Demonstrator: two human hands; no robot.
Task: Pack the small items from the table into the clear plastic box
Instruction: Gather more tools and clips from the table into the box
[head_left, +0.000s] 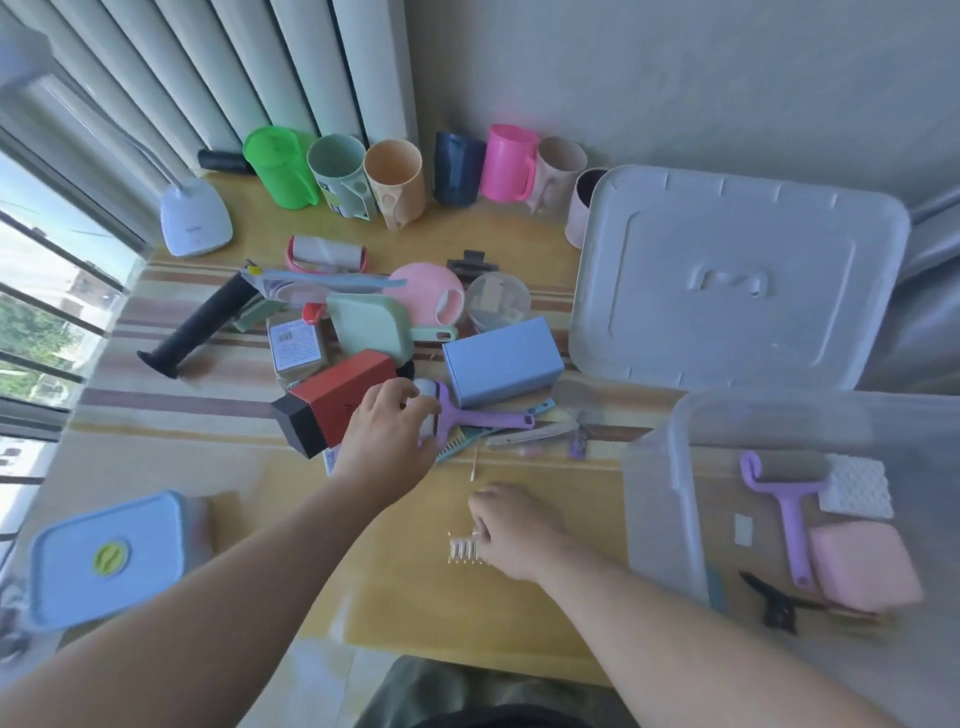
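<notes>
Setting: sunlit corner with pleated curtains in the upper left of the frame and a plain wall behind; a wooden desk (405, 582) is carrying everything.
Clear plastic box (670, 499): sitting at the right edge of the frame, open, already holding a purple roller (792, 525), a white sponge (857, 491), a pink sponge (862, 566) and a black clip (774, 605).
Lid (727, 275): lying flat in the upper right, just above the box.
Left hand (389, 441): reaching into the pile at the centre of the frame, fingers curling onto a white roller (428, 410) with a purple handle; whether it is fully gripping it is hard to tell.
Right hand (511, 530): hovering low over the desk at lower centre, fingers curling down and pinching a small white comb-like piece (464, 550).
Pile: a red and black box (332, 402) is lying just left of the left hand, a blue box (501, 361) just right of it, a mint dustpan (369, 322) and a round pink item (423, 291) above.
Back row: cups are standing along the wall, among them a green cup (278, 166) and a pink cup (509, 161).
Lower left: a blue-lidded container (104, 558) is resting well apart from the pile.
Upper left: a white lamp base (195, 215) is standing near the window.
</notes>
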